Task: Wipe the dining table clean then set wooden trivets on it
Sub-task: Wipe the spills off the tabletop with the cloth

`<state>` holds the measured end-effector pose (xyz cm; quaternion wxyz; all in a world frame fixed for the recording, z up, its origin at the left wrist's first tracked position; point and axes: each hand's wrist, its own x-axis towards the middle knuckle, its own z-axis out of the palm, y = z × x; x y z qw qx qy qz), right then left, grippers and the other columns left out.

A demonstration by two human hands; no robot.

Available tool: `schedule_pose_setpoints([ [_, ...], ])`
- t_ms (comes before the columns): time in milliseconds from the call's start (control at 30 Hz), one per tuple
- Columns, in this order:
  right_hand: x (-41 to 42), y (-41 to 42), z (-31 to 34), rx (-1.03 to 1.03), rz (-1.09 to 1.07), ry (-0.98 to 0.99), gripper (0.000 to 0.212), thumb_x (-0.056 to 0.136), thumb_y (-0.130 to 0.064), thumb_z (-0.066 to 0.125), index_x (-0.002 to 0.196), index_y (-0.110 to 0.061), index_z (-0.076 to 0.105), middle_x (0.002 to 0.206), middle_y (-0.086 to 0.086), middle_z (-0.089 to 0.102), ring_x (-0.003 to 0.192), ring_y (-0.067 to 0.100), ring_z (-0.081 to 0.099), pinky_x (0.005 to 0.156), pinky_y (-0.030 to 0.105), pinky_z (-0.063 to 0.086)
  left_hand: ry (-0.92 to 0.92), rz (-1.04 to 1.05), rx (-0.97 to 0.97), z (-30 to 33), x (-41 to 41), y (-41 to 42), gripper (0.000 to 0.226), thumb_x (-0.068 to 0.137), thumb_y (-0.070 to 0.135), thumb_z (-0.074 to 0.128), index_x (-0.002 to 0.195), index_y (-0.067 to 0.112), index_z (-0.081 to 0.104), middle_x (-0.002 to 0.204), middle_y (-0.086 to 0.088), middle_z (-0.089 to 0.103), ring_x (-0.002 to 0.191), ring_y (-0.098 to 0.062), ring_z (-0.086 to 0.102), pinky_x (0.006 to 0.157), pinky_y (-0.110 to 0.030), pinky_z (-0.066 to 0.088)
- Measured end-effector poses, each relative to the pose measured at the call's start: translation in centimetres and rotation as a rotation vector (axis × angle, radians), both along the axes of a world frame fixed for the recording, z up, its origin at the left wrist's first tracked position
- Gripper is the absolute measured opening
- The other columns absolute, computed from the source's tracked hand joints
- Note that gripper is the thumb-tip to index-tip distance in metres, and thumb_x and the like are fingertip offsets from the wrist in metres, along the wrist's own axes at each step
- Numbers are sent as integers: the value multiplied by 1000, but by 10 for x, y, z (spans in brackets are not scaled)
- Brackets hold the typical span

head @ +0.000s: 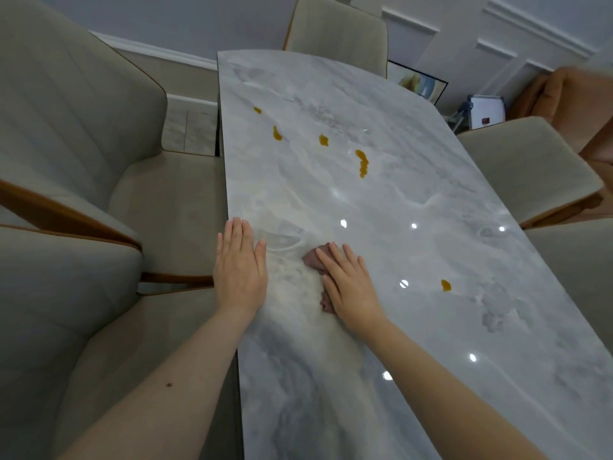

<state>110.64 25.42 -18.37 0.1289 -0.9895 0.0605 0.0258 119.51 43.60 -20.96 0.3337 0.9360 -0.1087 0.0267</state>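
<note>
A glossy grey marble dining table (pixel 414 327) runs from the near edge to the far wall. Several orange-yellow spills dot it: a row across the far half, the largest (pixel 362 162), and a single one (pixel 445 285) to the right of my hands. My right hand (pixel 348 287) lies flat with straight fingers, pressing a small pinkish cloth (pixel 313 258) onto the table. The cloth shows past my fingers and beside my palm. My left hand (pixel 239 267) rests flat and open on the table's left edge. No trivets are in view.
Beige upholstered chairs with brown trim surround the table: two on the left (pixel 83 161), one at the far end (pixel 335 31), two on the right (pixel 527 167). A framed picture (pixel 421 83) and boxes (pixel 484 109) stand on the floor by the panelled wall.
</note>
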Motion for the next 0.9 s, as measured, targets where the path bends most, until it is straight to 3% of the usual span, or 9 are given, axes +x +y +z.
schedule_pose_setpoints([
  [167, 72, -9, -6, -35, -106, -56, 46, 104, -26, 27, 150, -28, 27, 159, -2, 20, 148, 22, 11, 118, 40, 8, 14, -13, -13, -3, 3, -3, 69, 96, 43, 7, 150, 1, 19, 159, -8, 12, 148, -16, 2, 120, -29, -3],
  [400, 161, 36, -7, -4, -17, -95, 47, 102, -22, 34, 149, -20, 31, 158, 3, 24, 147, 22, 16, 118, 37, 12, 10, 6, -56, -7, 5, -4, 74, 93, 46, 5, 148, 1, 22, 158, -9, 15, 147, -16, 6, 119, -28, -1],
  [533, 114, 44, -9, 91, 300, -99, 50, 94, -20, 40, 142, -9, 43, 150, 14, 39, 142, 30, 31, 117, 44, 24, 20, 24, -147, -5, 3, -2, 73, 93, 47, 7, 148, 0, 23, 157, -10, 17, 147, -16, 10, 118, -24, -3],
  [667, 44, 1, -6, 78, 461, -14, 48, 102, -34, 26, 144, -19, 41, 153, 5, 34, 144, 21, 25, 118, 34, 16, 30, 19, -160, -5, 3, -1, 78, 91, 49, 3, 148, -1, 22, 157, -11, 16, 147, -16, 9, 118, -23, -3],
  [800, 88, -46, -8, 64, 168, -34, 50, 97, -26, 27, 143, -14, 42, 152, 10, 34, 143, 29, 27, 116, 31, 13, 52, 6, -165, -6, 3, -2, 77, 91, 50, 2, 149, 2, 17, 159, -7, 11, 147, -11, 2, 119, -25, -3],
  [900, 152, -32, -14, 6, 16, -74, 54, 95, -29, 26, 145, -18, 39, 154, 8, 32, 143, 29, 27, 118, 35, 17, 69, 3, -184, -7, 3, -3, 70, 95, 46, 8, 150, 5, 16, 160, -3, 8, 145, -6, -2, 119, -24, -3],
])
